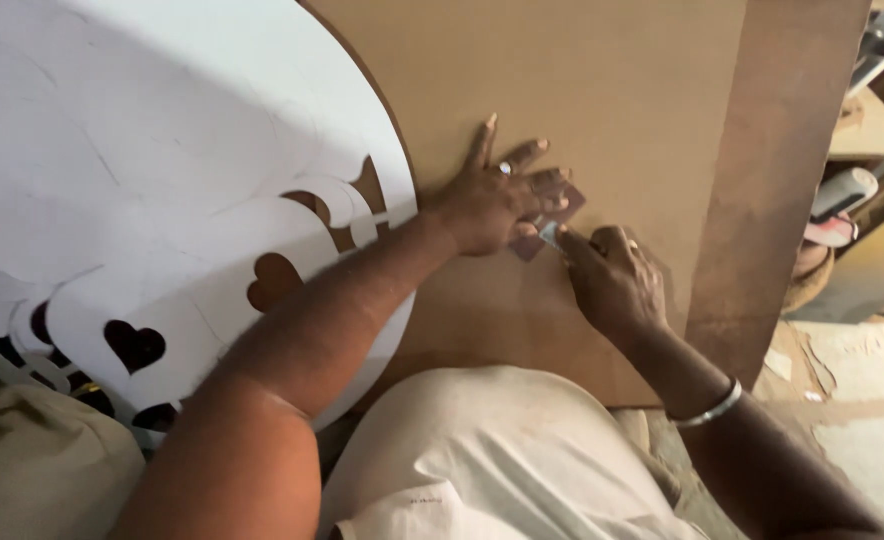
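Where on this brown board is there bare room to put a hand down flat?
Free: the brown board above the left hand, between the white cut-out panel and the darker strip; also the patch below the forearm. Crowded: where the right hand meets the left over a small reddish piece.

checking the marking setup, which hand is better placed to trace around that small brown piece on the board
Right, probably. The right hand pinches a small tool, tip at the edge of the small brown piece. The left hand lies flat, fingers spread, pinning that piece to the brown board.
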